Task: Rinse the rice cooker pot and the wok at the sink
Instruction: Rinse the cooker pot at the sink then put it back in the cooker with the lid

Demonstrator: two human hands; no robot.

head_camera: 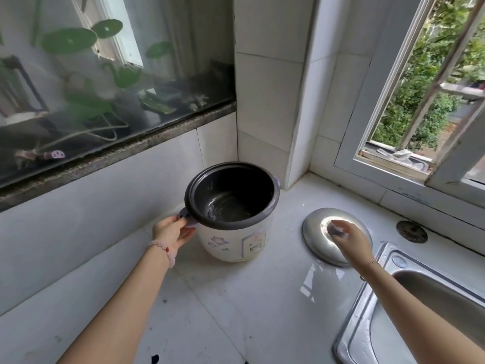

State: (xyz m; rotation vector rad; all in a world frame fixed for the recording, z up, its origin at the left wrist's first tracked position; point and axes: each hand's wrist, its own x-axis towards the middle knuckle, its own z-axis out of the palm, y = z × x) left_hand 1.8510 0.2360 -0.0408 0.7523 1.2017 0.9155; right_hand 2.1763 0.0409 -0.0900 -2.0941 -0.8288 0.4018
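The rice cooker (pixel 236 240) stands upright on the white worktop (pixel 236 298), far from the camera and close to the tiled corner. The dark rice cooker pot (pixel 231 203) sits inside it, uncovered. The left hand (pixel 172 231) grips the lilac side handle (pixel 185 215) on the cooker's left, fingers curled round it. To the right of the cooker, apart from it, a steel lid (pixel 317 240) lies dome up on the worktop, and the right hand (pixel 346 237) pinches its knob (pixel 334 229). The steel sink (pixel 367 311) lies at the near right, just beside the lid.
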